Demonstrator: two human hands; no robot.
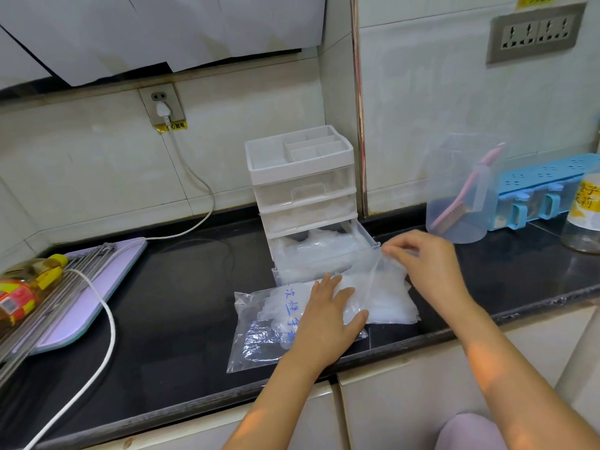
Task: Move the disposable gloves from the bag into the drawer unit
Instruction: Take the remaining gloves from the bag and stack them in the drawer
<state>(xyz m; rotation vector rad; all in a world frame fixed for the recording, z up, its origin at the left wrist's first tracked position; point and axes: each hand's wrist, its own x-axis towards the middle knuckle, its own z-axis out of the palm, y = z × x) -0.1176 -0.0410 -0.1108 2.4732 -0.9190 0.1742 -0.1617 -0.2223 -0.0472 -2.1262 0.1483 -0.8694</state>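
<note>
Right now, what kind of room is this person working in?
Probably a home kitchen: a black stone countertop, a yellow-capped bottle of cooking oil, and a blue plastic condiment rack.

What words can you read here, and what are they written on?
"次性手": blue handwriting on the bag, partly hidden under the left hand.
"心触电": on the warning sticker under the wall socket; its first character is unclear.
"子" and "莉": on the yellow label of the jar; the rest is cut off.
Too blurred to read: the top sticker and the oil bottle label.
</note>
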